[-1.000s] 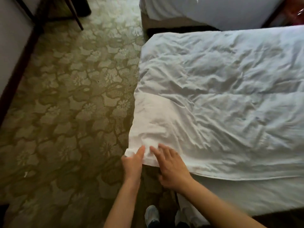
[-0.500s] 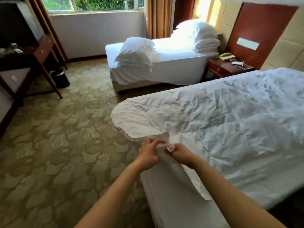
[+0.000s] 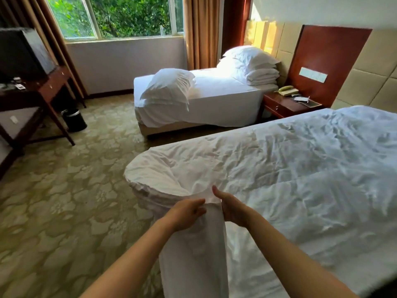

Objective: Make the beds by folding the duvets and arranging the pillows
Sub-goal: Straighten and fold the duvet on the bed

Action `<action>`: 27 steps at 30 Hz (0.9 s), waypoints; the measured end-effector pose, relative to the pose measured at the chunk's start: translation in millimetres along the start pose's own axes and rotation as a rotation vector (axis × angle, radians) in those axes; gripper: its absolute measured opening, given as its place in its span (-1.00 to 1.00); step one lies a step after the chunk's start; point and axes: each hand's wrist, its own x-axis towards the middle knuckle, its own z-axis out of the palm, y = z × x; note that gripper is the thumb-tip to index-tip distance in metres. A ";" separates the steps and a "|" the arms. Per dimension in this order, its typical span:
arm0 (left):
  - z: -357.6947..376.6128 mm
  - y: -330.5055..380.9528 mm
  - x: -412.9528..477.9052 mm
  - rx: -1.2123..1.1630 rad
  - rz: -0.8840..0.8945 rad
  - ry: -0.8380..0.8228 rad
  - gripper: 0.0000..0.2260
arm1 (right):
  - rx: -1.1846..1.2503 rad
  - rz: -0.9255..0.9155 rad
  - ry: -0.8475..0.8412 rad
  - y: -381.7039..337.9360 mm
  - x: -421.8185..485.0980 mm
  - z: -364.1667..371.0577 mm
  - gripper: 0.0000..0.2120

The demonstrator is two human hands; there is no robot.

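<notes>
**Both hands grip the duvet corner at the foot of the near bed**

The white duvet (image 3: pixel 290 175) lies crumpled across the near bed (image 3: pixel 311 276), and its near corner is raised off the mattress. The left hand (image 3: pixel 187 214) has its fingers curled round that gathered corner. The right hand (image 3: pixel 233 209) clasps the same fabric just beside it, thumb up. A length of white cloth hangs down between the two forearms.

Across the patterned carpet (image 3: pixel 53 190) stands the far bed (image 3: pixel 219 100), with a pillow (image 3: pixel 169 87) at its foot and a stack of white bedding (image 3: pixel 255 65) at its head. Between the beds is a nightstand (image 3: pixel 285 105) carrying a telephone (image 3: pixel 286 89). At the left, a dark wooden surface (image 3: pixel 45 84) holds a television (image 3: pixel 21 54), with a black bin (image 3: pixel 75 120) near it on the floor. A window (image 3: pixel 113 16) shows green leaves.
</notes>
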 end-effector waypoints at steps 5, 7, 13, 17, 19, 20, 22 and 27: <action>6.4 -10.4 1.9 -0.030 0.064 0.087 -0.86 | -0.286 -0.073 0.229 -3.1 30.1 5.1 -0.77; 1.7 -24.3 3.6 0.004 0.011 0.143 -0.75 | -0.264 -0.161 0.312 1.9 36.4 2.9 -0.78; -32.4 -55.9 10.2 -0.183 0.144 0.265 -0.65 | -0.297 -0.492 0.523 -1.0 43.8 18.3 -0.71; -64.3 -73.1 17.0 -0.234 0.344 0.369 -0.79 | -0.247 -0.605 0.726 -30.6 38.2 41.7 -0.71; -80.2 -85.3 23.5 -0.172 0.352 0.455 -0.75 | -0.210 -0.579 0.618 -42.5 30.0 62.5 -0.77; -87.2 -91.8 28.6 -0.140 0.360 0.462 -0.77 | -0.231 -0.568 0.555 -44.6 29.1 73.5 -0.79; -97.3 -102.1 36.4 -0.130 0.389 0.376 -0.80 | -0.311 -0.570 0.493 -40.5 32.7 96.6 -0.77; -89.0 -123.0 29.4 -0.250 0.412 0.113 -0.73 | -0.297 -0.570 0.782 -14.5 41.3 135.5 -0.69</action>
